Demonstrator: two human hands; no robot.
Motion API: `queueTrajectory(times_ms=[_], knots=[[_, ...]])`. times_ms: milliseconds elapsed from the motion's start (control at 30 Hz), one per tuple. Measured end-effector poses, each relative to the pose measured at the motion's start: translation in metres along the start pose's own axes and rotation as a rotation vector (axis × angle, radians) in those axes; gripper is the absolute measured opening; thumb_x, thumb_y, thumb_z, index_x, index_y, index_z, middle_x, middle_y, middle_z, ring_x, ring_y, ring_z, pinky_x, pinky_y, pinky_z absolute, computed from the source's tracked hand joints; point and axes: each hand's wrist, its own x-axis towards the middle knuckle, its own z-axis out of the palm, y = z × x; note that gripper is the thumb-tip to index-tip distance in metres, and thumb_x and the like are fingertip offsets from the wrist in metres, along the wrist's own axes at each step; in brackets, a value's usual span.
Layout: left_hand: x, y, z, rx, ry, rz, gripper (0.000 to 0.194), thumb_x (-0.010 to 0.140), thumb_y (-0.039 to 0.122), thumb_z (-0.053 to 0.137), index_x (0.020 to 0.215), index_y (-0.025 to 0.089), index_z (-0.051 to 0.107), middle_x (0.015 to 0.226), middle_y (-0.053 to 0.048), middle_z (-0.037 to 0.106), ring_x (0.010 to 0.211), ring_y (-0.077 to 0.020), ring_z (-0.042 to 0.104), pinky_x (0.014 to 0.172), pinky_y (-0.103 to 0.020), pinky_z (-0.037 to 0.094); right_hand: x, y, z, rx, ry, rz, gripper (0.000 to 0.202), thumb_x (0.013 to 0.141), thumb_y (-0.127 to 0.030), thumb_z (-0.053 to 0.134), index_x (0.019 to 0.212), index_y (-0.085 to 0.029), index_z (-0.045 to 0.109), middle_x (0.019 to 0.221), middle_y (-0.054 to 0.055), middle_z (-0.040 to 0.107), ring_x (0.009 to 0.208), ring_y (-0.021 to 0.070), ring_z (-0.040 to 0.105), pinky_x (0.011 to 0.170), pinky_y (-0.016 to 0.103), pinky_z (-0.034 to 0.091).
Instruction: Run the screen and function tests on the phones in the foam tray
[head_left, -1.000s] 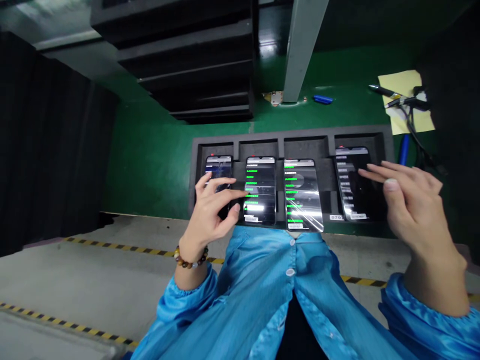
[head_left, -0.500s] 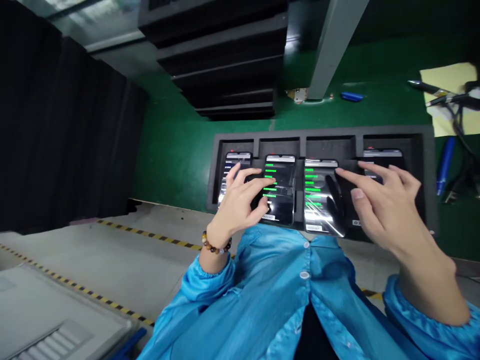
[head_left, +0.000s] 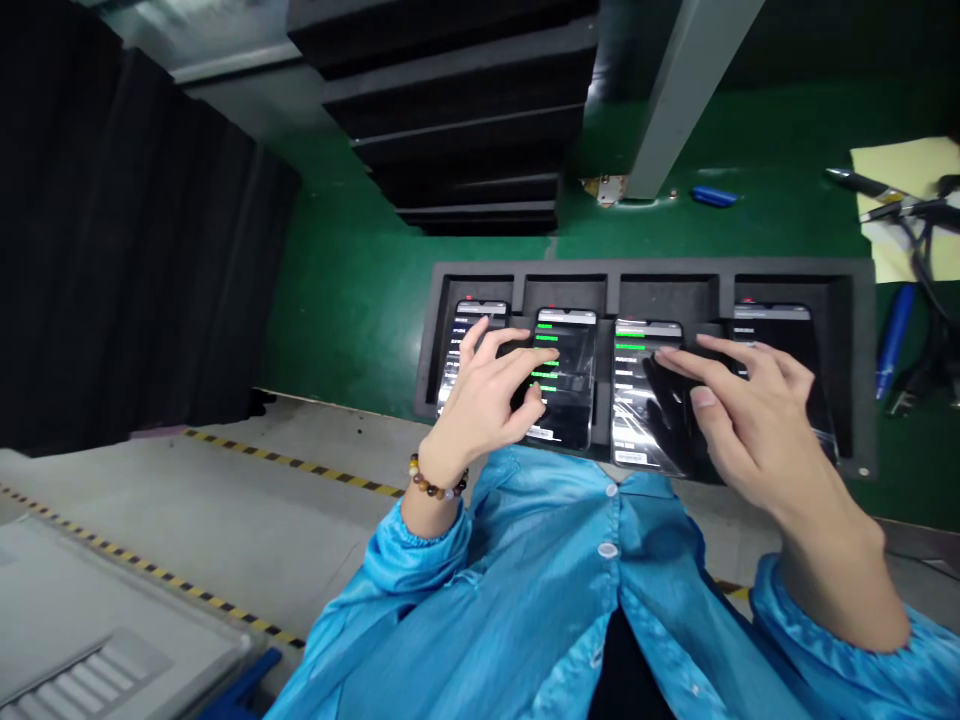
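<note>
Four phones lie in the compartments of a black foam tray [head_left: 667,267]. My left hand [head_left: 491,390], fingers spread, is over the leftmost phone [head_left: 452,350], its index fingertip at the screen of the second phone [head_left: 574,390], which shows green text lines. Over the right part of the tray is my right hand [head_left: 754,415], fingers apart and empty. Its index fingertip is at the screen of the third phone [head_left: 637,410], which shows white lines with green ones on top. The rightmost phone [head_left: 780,325] is partly hidden behind that hand.
Stacked black trays [head_left: 465,130] stand behind the tray, and more black stacks [head_left: 150,260] at the left. A grey metal post [head_left: 682,100] rises from the green table [head_left: 360,300]. Blue pen cap [head_left: 715,196], blue pen [head_left: 894,335], yellow paper [head_left: 900,160] and cables are at the right.
My right hand has shifted left and its index finger has moved further onto the third phone. That phone's list has changed from mostly green to mostly white lines. My left hand has barely moved.
</note>
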Motion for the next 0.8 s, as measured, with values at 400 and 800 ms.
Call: queueTrajectory(times_ms=[400, 800], knots=[[0.013, 0.001, 0.006, 0.079, 0.05, -0.001, 0.051, 0.1, 0.011, 0.05, 0.146, 0.026, 0.068, 0.134, -0.002, 0.082, 0.146, -0.0284, 0.062, 0.141, -0.061, 0.02, -0.001, 0.0, 0.004, -0.008, 0.01, 0.049, 0.052, 0.117, -0.043, 0.033, 0.152, -0.029, 0.068, 0.149, 0.009, 0.074, 0.154, 0.0336, 0.056, 0.128, 0.063, 0.033], [-0.024, -0.009, -0.015, 0.048, 0.133, 0.019, 0.046, 0.097, 0.006, 0.05, 0.125, 0.028, 0.079, 0.109, 0.001, 0.086, 0.135, -0.0232, 0.07, 0.137, -0.055, 0.026, 0.02, 0.002, 0.013, -0.077, 0.041, 0.058, 0.057, 0.117, -0.046, 0.029, 0.154, -0.024, 0.067, 0.145, 0.011, 0.076, 0.154, 0.0359, 0.057, 0.129, 0.067, 0.031]])
